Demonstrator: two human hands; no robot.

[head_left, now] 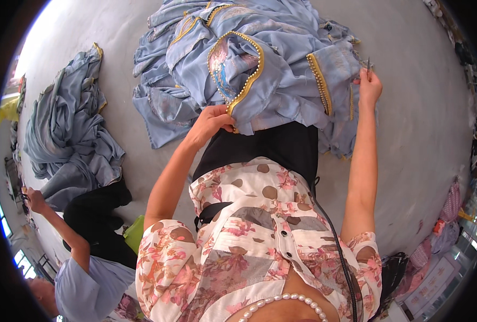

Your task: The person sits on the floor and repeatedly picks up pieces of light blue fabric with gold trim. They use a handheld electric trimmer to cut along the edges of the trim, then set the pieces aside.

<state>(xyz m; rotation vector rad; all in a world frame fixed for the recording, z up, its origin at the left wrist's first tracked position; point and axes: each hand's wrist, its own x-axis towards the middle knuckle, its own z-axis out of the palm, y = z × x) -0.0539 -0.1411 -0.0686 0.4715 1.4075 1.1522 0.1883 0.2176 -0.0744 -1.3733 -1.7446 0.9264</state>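
Note:
A large heap of light blue cloth garments (281,64) with gold beaded trim lies in front of me. My left hand (215,122) pinches the lower end of a gold, pearl-edged trim (255,75) that curves round an opening showing pink and blue print. At the heap's right edge, my right hand (370,88) is closed around a small pointed metal tool (369,64), its tip upward; its exact kind is too small to make out. Another straight gold trim (320,83) runs between my hands, touched by neither.
On the left, a second pile of blue-grey cloth (72,123) lies on the grey surface (415,107). A co-worker (90,284) sits beside that pile, one arm stretched forward. Pink cloth bundles (445,231) and a printed sheet (431,287) are at the lower right.

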